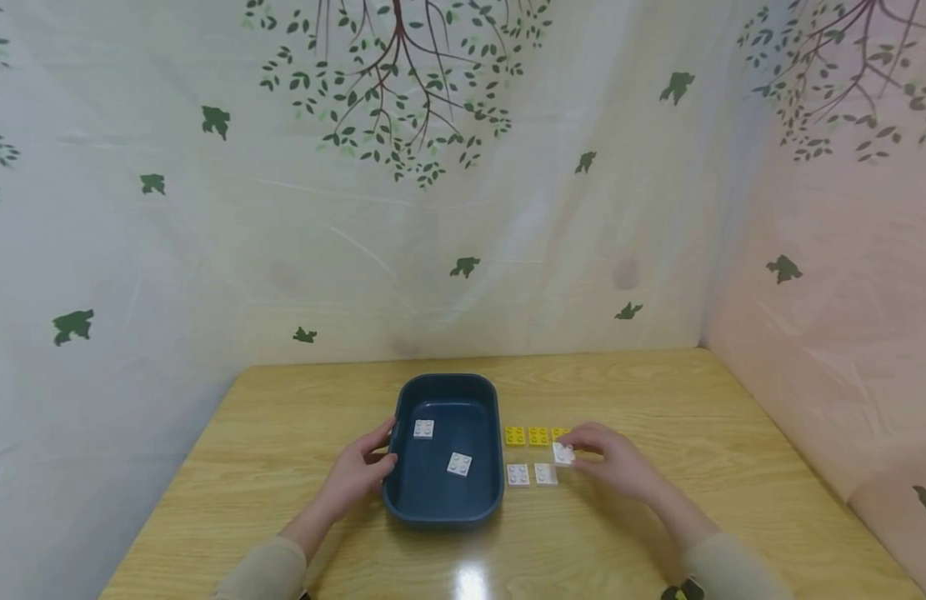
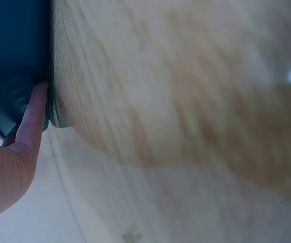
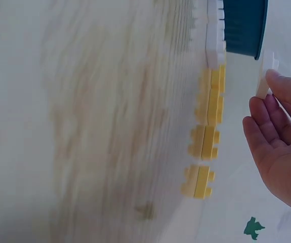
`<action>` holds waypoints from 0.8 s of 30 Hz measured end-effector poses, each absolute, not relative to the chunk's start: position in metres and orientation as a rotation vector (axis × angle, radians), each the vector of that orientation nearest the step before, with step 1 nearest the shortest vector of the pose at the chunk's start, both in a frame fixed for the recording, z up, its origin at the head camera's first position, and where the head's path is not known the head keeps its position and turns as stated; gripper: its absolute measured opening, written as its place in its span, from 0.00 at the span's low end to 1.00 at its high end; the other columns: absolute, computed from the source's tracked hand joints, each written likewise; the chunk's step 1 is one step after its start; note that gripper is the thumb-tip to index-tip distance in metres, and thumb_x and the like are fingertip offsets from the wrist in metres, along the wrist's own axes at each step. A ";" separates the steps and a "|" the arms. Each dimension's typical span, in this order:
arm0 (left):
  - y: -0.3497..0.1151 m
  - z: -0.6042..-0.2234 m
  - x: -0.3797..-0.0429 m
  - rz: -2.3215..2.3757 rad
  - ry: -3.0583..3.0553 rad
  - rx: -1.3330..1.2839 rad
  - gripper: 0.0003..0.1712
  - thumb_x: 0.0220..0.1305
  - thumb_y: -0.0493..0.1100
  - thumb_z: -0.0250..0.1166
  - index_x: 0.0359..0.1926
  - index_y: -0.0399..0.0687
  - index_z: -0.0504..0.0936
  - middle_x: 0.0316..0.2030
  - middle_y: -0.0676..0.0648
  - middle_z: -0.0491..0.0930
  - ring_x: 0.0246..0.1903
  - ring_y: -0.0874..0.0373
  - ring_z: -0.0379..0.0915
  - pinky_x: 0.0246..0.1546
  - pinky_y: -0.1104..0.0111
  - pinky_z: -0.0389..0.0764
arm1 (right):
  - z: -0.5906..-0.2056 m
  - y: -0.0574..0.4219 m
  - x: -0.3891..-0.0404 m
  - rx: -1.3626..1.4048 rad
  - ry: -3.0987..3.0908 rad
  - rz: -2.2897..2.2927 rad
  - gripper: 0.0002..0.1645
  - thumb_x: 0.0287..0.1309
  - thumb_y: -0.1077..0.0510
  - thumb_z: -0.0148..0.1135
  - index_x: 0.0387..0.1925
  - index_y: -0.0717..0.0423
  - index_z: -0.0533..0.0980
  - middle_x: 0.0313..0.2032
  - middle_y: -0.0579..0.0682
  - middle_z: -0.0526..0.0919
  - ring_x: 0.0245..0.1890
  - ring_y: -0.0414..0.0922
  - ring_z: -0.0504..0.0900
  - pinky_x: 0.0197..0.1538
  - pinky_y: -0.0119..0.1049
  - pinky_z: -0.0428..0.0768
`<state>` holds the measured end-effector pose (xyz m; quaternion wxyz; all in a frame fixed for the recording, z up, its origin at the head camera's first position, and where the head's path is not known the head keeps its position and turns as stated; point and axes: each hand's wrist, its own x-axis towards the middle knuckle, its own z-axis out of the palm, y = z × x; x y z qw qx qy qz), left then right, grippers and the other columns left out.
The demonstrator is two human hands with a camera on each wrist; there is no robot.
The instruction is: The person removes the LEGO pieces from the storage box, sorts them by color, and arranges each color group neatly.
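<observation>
A dark blue tray (image 1: 442, 500) lies on the table, with a white toy brick (image 1: 423, 429) and a second white brick (image 1: 458, 464) apart on its floor. My left hand (image 1: 357, 468) grips the tray's left side; in the left wrist view a digit (image 2: 32, 119) lies along the wall. Right of the tray, my right hand (image 1: 616, 458) pinches a white brick (image 1: 563, 453) between thumb and fingertips, raised off the table in the right wrist view. Two more white bricks (image 1: 518, 475) stand beside the tray, near that hand. Yellow bricks (image 1: 538, 437) form a row behind them, the rightmost partly hidden by the held brick and fingers.
The wooden table (image 1: 297, 425) meets a pale patterned curtain (image 1: 372, 275) at the back. Another curtain (image 1: 815, 350) hangs along the right edge. In the right wrist view, spaced yellow bricks (image 3: 202, 181) extend away from the white ones.
</observation>
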<state>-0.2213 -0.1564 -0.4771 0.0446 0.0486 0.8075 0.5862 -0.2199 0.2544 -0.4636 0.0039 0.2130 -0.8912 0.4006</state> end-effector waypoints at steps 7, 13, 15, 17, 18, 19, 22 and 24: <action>-0.156 -0.476 -0.221 1.779 2.469 0.168 0.34 0.66 0.34 0.61 0.73 0.47 0.66 0.62 0.33 0.72 0.53 0.42 0.77 0.45 0.56 0.84 | -0.464 0.267 -0.219 0.603 -2.848 1.227 0.16 0.59 0.61 0.68 0.49 0.52 0.82 0.50 0.50 0.82 0.54 0.55 0.79 0.58 0.57 0.75; -0.155 -0.476 -0.221 1.787 2.463 0.153 0.34 0.66 0.34 0.61 0.73 0.48 0.66 0.63 0.34 0.72 0.53 0.43 0.77 0.45 0.56 0.84 | -0.468 0.272 -0.220 0.622 -2.864 1.214 0.16 0.58 0.62 0.68 0.49 0.53 0.82 0.48 0.50 0.82 0.52 0.53 0.79 0.57 0.54 0.77; -0.155 -0.476 -0.221 1.785 2.467 0.154 0.34 0.66 0.34 0.61 0.73 0.48 0.66 0.63 0.34 0.72 0.53 0.43 0.77 0.44 0.56 0.84 | -0.469 0.273 -0.220 0.628 -2.869 1.203 0.16 0.57 0.62 0.69 0.49 0.53 0.82 0.48 0.50 0.82 0.51 0.54 0.80 0.56 0.55 0.77; -0.155 -0.476 -0.220 1.785 2.472 0.156 0.34 0.66 0.34 0.61 0.73 0.48 0.66 0.62 0.34 0.72 0.53 0.43 0.77 0.45 0.56 0.84 | -0.471 0.273 -0.220 0.628 -2.877 1.201 0.16 0.56 0.62 0.70 0.48 0.53 0.83 0.48 0.50 0.82 0.51 0.54 0.80 0.56 0.56 0.77; -0.155 -0.476 -0.219 1.786 2.473 0.158 0.34 0.66 0.34 0.61 0.73 0.48 0.66 0.62 0.33 0.72 0.53 0.43 0.77 0.45 0.56 0.84 | -0.472 0.273 -0.220 0.627 -2.882 1.202 0.16 0.56 0.62 0.70 0.48 0.53 0.83 0.47 0.50 0.82 0.52 0.55 0.79 0.56 0.56 0.76; -0.155 -0.476 -0.219 1.784 2.473 0.157 0.34 0.66 0.34 0.61 0.73 0.48 0.66 0.63 0.34 0.72 0.53 0.43 0.77 0.45 0.56 0.84 | -0.473 0.273 -0.220 0.630 -2.883 1.198 0.16 0.56 0.62 0.70 0.48 0.53 0.83 0.48 0.51 0.82 0.52 0.55 0.79 0.57 0.57 0.76; -0.155 -0.476 -0.219 1.789 2.467 0.159 0.34 0.66 0.34 0.61 0.73 0.48 0.66 0.63 0.34 0.72 0.53 0.42 0.76 0.45 0.56 0.84 | -0.476 0.275 -0.221 0.634 -2.891 1.199 0.17 0.55 0.62 0.70 0.48 0.53 0.83 0.48 0.50 0.83 0.53 0.56 0.78 0.58 0.58 0.74; -0.155 -0.475 -0.218 1.790 2.464 0.160 0.34 0.66 0.34 0.61 0.73 0.48 0.66 0.63 0.34 0.71 0.53 0.42 0.76 0.45 0.56 0.84 | -0.479 0.276 -0.222 0.651 -2.894 1.189 0.17 0.55 0.62 0.70 0.49 0.53 0.83 0.48 0.50 0.83 0.54 0.56 0.78 0.58 0.58 0.74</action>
